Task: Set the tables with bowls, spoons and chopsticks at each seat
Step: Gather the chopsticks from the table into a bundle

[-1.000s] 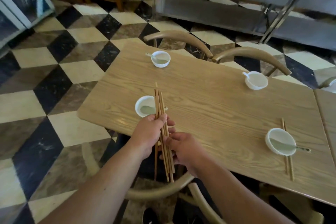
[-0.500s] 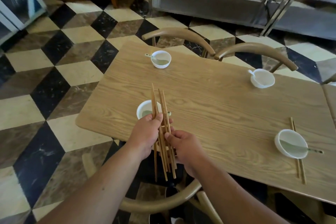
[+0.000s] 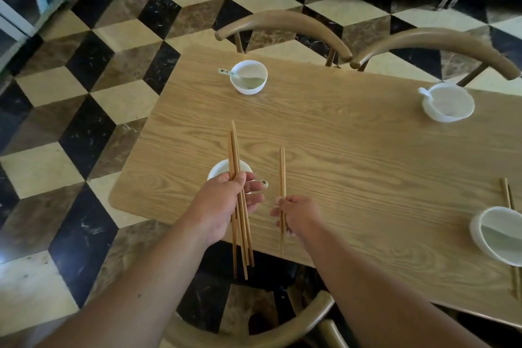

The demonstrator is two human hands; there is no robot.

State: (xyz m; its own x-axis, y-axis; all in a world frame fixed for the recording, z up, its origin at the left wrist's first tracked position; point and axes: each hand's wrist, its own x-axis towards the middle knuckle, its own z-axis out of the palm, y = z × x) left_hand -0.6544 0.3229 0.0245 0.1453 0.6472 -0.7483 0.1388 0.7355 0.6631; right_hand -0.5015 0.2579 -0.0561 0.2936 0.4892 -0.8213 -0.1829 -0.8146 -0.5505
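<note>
head view: a wooden table [image 3: 353, 150] is seen from above on a chequered floor [image 3: 70, 121]. a bundle [image 3: 236, 155] of chopsticks is gripped in the left hand [image 3: 223, 203], with the thumb laid across the sticks and the fingers curled beneath. the tips are pointed away over the near bowl [image 3: 219, 171], and the butts are hung out past the table edge. the near bowl is partly hidden by that hand, and a spoon handle [image 3: 264, 184] is shown just past the fingers.

a pair [image 3: 282, 169] of chopsticks is pinched in the right hand [image 3: 299, 216]. the two sticks are held close together and pointed away, just right of the near bowl and apart from the bundle. whether the pair touches the table cannot be told.

a far bowl [image 3: 248, 77] is set at the far left seat, with a spoon [image 3: 226, 72] rested in it, handle out to the left. a third bowl [image 3: 449, 103] is set at the far right seat, with a second spoon [image 3: 423, 92] at its left rim. a fourth bowl [image 3: 497, 234] is cut by the right edge, and a laid pair [image 3: 507, 195] is seen flat on the table beside it, partly hidden by it.

two chairs [image 3: 282, 25] are tucked in along the far side. a near chair [image 3: 254, 330] is seen below the arms.
</note>
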